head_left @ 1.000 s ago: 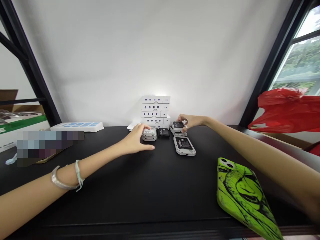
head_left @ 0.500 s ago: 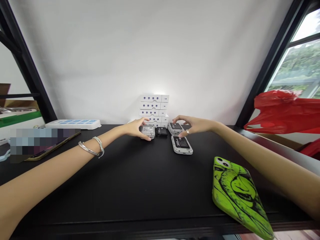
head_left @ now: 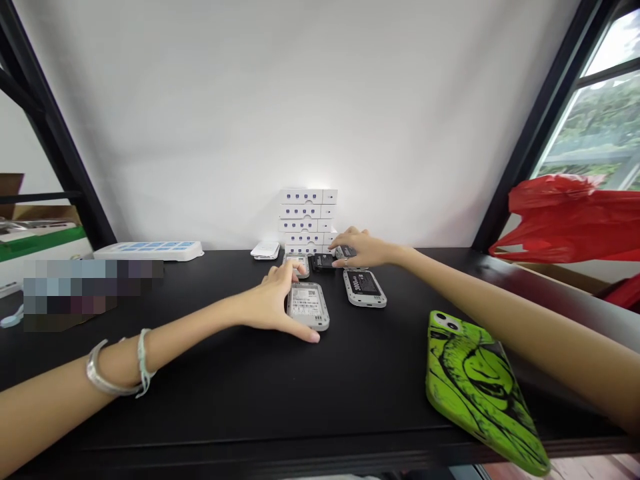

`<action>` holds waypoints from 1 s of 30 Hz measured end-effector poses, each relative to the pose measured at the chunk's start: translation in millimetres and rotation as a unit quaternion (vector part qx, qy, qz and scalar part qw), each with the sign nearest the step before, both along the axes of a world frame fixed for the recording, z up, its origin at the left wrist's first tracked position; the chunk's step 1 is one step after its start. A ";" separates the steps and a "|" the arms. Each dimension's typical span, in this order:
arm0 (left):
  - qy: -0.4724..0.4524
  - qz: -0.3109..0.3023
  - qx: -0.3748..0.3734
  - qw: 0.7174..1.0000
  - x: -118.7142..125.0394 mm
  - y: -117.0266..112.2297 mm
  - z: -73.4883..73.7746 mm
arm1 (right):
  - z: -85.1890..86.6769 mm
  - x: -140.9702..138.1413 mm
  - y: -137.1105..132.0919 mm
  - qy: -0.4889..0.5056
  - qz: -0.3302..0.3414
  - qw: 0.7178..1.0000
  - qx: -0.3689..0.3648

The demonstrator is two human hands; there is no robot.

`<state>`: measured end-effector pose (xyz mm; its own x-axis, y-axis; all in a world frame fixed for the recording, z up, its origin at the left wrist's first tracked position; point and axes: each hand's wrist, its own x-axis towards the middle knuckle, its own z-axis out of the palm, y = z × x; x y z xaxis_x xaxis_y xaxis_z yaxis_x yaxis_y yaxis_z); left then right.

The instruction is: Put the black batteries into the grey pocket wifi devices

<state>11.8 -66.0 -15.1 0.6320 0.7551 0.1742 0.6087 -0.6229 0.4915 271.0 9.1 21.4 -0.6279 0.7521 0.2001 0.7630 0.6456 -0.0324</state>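
My left hand (head_left: 277, 301) grips the left side of a small grey device (head_left: 308, 306) lying flat on the black table (head_left: 250, 393), thumb under its near edge. Just behind it lies another grey device (head_left: 299, 262). My right hand (head_left: 361, 249) reaches across the back, fingers down on a black battery (head_left: 323, 262) and over a grey device stack (head_left: 345, 253). A further grey device (head_left: 365, 289) with a black battery fitted lies just in front of that hand. A stack of white boxes (head_left: 307, 217) stands against the wall behind them.
A phone in a green case (head_left: 477, 383) lies at the table's front right edge. A white power strip (head_left: 149, 250) sits back left, a small white item (head_left: 265, 251) beside the boxes. A red plastic bag (head_left: 570, 217) hangs at right. Black shelf posts frame both sides.
My left hand has drawn one grey device toward me from the back pile. My right hand has shifted left from the stack toward the black battery.
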 end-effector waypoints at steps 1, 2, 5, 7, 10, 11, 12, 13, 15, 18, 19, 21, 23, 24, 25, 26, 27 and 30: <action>-0.004 0.000 -0.005 1.000 0.5 -4.5 -2.3 | -1.3 -4.0 4.0 -0.012 0.001 1.000 -0.003; -0.008 -0.003 -0.012 1.000 0.7 -7.3 -3.8 | -2.6 -7.6 7.8 -0.023 0.002 1.000 -0.006; -0.019 -0.031 -0.033 0.999 -1.2 -9.2 -3.6 | -5.9 -14.9 16.3 -0.053 -0.002 0.998 -0.018; -0.023 -0.055 -0.048 0.997 -3.9 -7.7 -1.7 | -6.9 -17.3 17.9 -0.057 -0.021 0.998 -0.035; -0.029 -0.064 -0.060 0.996 -7.5 -6.1 -0.8 | -5.9 -18.5 15.9 -0.039 -0.065 0.995 -0.061; -0.030 -0.059 -0.060 0.996 -8.0 -6.0 -1.4 | -5.2 -18.4 14.7 -0.034 -0.072 0.995 -0.067; -0.031 -0.054 -0.060 0.996 -8.2 -6.1 -2.2 | -4.3 -18.1 13.4 -0.027 -0.073 0.995 -0.068; -0.032 -0.050 -0.060 0.996 -8.1 -6.3 -3.2 | -3.4 -17.6 11.8 -0.018 -0.068 0.995 -0.068; -0.034 -0.044 -0.058 0.997 -7.2 -6.9 -5.1 | -1.7 -16.5 6.7 0.003 -0.061 0.996 -0.060; -0.039 -0.041 -0.062 0.996 -5.5 -7.4 -6.8 | 0.4 -16.3 -10.1 0.030 -0.071 0.996 -0.046; -0.042 -0.041 -0.065 0.996 -5.0 -7.5 -7.3 | 0.8 -17.3 -18.2 0.038 -0.070 0.996 -0.047; -0.050 -0.039 -0.071 0.995 -4.0 -7.5 -8.3 | 0.3 -21.0 -36.0 0.056 -0.048 0.995 -0.069; -0.062 -0.035 -0.072 0.995 -3.2 -7.6 -9.8 | -2.2 -26.5 -52.1 0.076 -0.011 0.992 -0.100; -0.070 -0.034 -0.071 0.994 -2.9 -7.7 -10.6 | -4.2 -29.4 -58.3 0.085 0.006 0.990 -0.113; -0.080 -0.035 -0.069 0.994 -2.7 -7.9 -11.3 | -6.5 -32.0 -62.9 0.091 0.019 0.988 -0.123; -0.089 -0.037 -0.066 0.993 -2.5 -8.1 -11.9 | -8.8 -34.1 -66.0 0.095 0.029 0.986 -0.132; -0.095 -0.040 -0.064 0.993 -2.3 -8.4 -12.2 | -10.7 -35.6 -67.8 0.097 0.037 0.985 -0.141; -0.094 -0.039 -0.062 0.993 -1.6 -9.7 -11.8 | -11.6 -35.9 -69.6 0.092 0.051 0.979 -0.174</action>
<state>10.3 -75.7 -27.0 0.6548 0.7280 0.2033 0.4509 -0.5921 0.6679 235.1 -60.4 9.8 -0.6801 0.7308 0.0588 0.6562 0.6426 -0.3956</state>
